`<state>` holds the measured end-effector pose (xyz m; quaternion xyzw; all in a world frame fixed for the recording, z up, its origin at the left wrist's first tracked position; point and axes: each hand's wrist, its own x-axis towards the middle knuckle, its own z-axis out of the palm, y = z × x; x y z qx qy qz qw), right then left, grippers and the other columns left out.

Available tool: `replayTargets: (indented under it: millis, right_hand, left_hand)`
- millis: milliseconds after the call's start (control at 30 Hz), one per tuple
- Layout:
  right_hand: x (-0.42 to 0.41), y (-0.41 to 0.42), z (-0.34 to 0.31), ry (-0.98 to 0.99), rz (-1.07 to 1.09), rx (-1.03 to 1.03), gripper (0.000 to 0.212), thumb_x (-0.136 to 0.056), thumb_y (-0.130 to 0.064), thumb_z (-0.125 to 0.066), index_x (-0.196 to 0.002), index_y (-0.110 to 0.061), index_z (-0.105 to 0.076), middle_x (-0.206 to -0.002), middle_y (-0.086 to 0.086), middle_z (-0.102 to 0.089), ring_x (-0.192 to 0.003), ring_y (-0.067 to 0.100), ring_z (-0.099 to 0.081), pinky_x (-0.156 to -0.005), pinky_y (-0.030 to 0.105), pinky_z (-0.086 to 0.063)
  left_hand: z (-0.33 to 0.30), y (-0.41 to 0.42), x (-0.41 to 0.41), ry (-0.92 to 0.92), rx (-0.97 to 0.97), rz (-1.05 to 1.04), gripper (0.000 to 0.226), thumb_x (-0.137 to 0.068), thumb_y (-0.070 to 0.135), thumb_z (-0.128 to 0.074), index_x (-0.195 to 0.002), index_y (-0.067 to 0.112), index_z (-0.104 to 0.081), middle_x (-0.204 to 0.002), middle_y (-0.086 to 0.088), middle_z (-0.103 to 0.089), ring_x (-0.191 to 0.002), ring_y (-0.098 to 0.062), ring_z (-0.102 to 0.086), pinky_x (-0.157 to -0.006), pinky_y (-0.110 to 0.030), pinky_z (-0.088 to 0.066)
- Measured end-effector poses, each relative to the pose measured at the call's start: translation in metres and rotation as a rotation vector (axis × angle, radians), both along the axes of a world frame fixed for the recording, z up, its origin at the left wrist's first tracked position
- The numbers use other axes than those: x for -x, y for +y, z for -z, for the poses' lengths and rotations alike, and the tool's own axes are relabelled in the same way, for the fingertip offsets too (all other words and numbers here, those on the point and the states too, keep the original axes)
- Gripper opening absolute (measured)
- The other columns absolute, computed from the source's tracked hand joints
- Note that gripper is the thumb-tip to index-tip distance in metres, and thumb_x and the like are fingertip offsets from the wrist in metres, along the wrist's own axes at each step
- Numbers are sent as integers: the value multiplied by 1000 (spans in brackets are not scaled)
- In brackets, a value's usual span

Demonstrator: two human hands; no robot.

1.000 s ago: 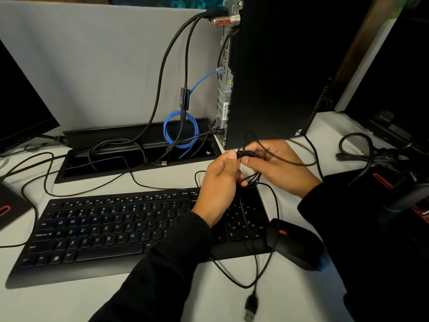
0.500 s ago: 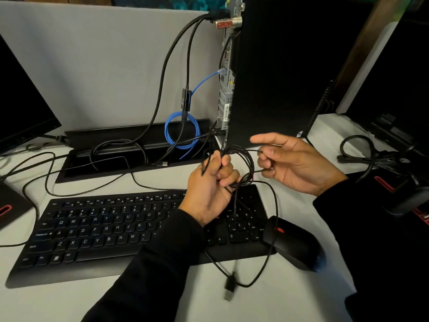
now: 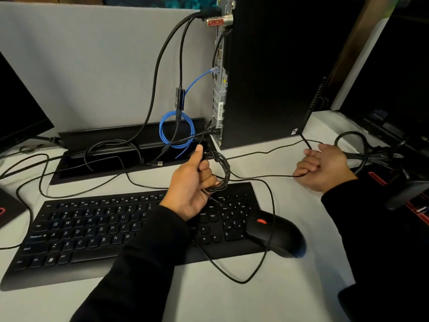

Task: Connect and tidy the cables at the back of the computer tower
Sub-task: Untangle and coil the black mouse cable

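Black cable coil within left-hand fingers

Light: even, soft indoor light from above; desk and partition bright.
Shadows: faint, short under the keyboard.
Dark areas: tower side nearly black, detail lost.
Blur: slight softness on the right hand.
Distortion: wide-angle bending at the edges.

The keyboard lies on the desk, the mouse at its right end. Behind the keyboard is the cable tray; right of the tray stands the tower. A monitor stands far left.
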<state>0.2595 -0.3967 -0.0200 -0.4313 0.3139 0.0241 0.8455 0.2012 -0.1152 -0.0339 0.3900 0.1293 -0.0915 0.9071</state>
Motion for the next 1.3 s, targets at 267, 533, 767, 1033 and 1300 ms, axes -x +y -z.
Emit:
replayTargets:
  millis: [267, 533, 767, 1033, 1300]
  right_hand:
    - [-3, 7, -12, -172, 200, -106, 37, -105, -33, -22, -89, -15, -50, -62, -3, -24, -49, 16, -19, -59, 27, -20]
    - [-1, 3, -9, -34, 75, 60, 27, -102, -30, -37, -91, -16, -57, -64, -4, -28, -52, 14, -24, -59, 29, -23]
    - [5, 49, -8, 29, -280, 1409, 87, -91, -46, -67, -162, -21, -22, -165, 18, -23, -149, 38, -29, -120, 50, -29]
    - [42, 123, -22, -745, -907, 985, 31, -85, -15, -80, -115, -16, -71, -103, 5, -76, -100, 18, -73, -96, 36, -57]
    - [28, 92, -12, -801, -689, 1235, 14, -89, -6, -71, -85, -19, -66, -80, 6, -67, -70, 20, -63, -68, 37, -52]
  left_hand:
    - [-3, 6, -1, 37, -1, -118, 34, -100, 27, -60, -70, 21, -48, -57, 7, -27, -41, -8, -22, -49, -24, -41]
    - [-2, 14, -4, -34, 69, -144, 26, -105, 38, -53, -88, 19, -55, -60, 8, -38, -40, -6, -25, -51, -23, -44]
    - [-3, 2, -2, -110, -132, -133, 35, -110, 35, -41, -79, 18, -49, -62, 5, -40, -53, -11, -32, -58, -25, -39]
    - [-4, -13, 8, -389, -204, 86, 39, -104, 35, -45, -99, 6, -70, -90, -14, -73, -92, -24, -70, -91, -38, -55]
    - [-6, -14, 12, -248, -153, 179, 27, -105, 25, -50, -88, 12, -66, -53, 6, -33, -60, -11, -45, -73, -28, -38]
